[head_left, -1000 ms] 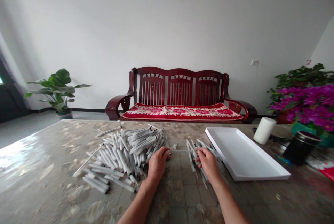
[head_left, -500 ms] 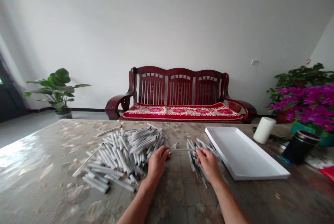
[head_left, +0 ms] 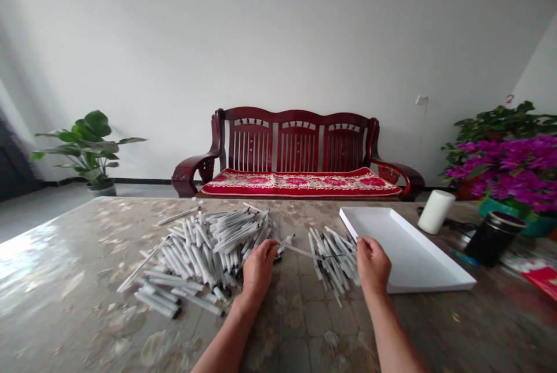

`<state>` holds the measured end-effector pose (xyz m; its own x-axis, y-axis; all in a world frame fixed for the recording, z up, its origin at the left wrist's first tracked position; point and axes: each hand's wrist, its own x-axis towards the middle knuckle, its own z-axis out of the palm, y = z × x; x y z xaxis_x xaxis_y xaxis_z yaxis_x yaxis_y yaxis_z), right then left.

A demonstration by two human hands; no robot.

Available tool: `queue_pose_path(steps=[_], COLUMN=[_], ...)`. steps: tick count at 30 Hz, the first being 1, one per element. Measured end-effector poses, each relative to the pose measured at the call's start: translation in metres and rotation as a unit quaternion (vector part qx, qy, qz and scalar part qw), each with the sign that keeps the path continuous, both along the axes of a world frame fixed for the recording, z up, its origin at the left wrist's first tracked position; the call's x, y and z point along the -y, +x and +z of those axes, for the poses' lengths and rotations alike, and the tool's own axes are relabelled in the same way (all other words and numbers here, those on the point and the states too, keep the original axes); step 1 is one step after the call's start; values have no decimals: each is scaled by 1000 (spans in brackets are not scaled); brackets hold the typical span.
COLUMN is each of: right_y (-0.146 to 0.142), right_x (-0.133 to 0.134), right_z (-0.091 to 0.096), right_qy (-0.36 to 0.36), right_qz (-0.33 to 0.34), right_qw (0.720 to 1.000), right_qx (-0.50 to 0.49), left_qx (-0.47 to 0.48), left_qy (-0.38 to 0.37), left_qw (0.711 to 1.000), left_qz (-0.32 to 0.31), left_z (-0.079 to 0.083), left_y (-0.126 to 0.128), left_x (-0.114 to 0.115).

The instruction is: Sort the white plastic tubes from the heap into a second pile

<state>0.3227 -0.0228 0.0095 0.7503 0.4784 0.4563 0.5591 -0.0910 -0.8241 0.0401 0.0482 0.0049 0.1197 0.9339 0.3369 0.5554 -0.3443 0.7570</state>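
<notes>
My left hand [head_left: 257, 268] is closed in a pinch at the right edge of a big heap of pens [head_left: 195, 260]. From its fingertips a whitish, see-through pen [head_left: 299, 250] reaches out to the right. Most pens in the heap have pale barrels and dark ends. A smaller pile of thin pale and dark pen pieces [head_left: 333, 257] lies between my hands. My right hand [head_left: 373, 265] is closed just right of that pile, in front of the left side of a shallow white tray [head_left: 435, 289]. Whatever its curled fingers hold is hidden.
Both piles lie on a patterned table [head_left: 296, 326]. To the right stand a white cylinder [head_left: 436, 212], a black cup [head_left: 495, 239] and a pot of purple flowers [head_left: 517, 170]. Behind the table is a dark red wooden bench [head_left: 298, 144]; a leafy plant [head_left: 93, 147] is at left.
Both hands were together at one pen. My right hand has moved right, away from it, to the tray's side; my left hand stays near the heap with the pen. The view shifted slightly.
</notes>
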Motion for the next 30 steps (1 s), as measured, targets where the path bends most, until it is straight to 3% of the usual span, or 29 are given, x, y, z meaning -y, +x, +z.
queue_pose_path(steps=[5,8,10,12,17,22,28,30], right_y=[-3,-24,-45,-65,-87,-79,-76,-84], right_x=[-4,-3,-2,0,-2,-7,-3,0], right_z=[-5,-3,0,2,1,-5,0,3], right_qy=[-21,-69,-112,-155,-227,-232,-239,-217], right_qz=[-7,100,183,217,195,154,105,129], right_qw=[996,979,946,912,877,876,886,888], right_qx=[89,163,243,312,377,393,383,385], left_qx=[-75,-118,-136,-152,-205,-260,-343,-365], left_qy=[15,6,-4,-8,-8,0,-8,-13], left_qw=[996,991,989,986,974,959,939,931], left_qz=[-35,-57,-63,-69,-97,-110,-16,7], left_z=[-1,0,0,1,-1,6,27,30], left_y=[6,9,12,15,20,18,16,17], left_x=[7,12,15,17,18,14,5,1])
